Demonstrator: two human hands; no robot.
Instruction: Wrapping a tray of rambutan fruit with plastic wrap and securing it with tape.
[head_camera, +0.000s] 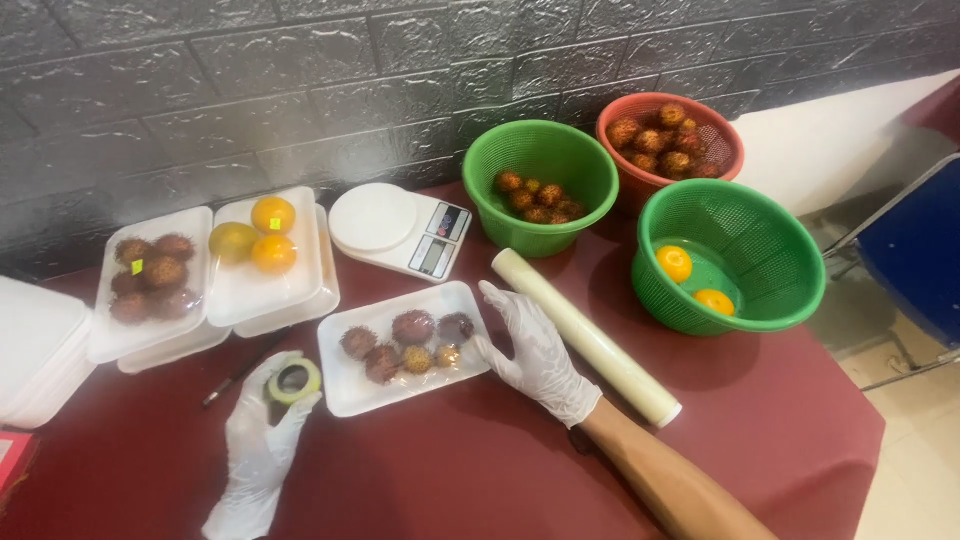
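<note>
Risk noted: my right hand (535, 350) only presses flat on the right edge of the wrapped tray (405, 347), fingers spread and gripping nothing, so the tray could slide on the cloth. Left of the tray, my left hand (262, 435) is closed on a tape roll (294, 381), wrist low.

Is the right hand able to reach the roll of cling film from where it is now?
Probably yes. The right hand rests on the edge of the wrapped rambutan tray, and the roll of cling film lies just beside it on the table, with nothing between them.
</note>
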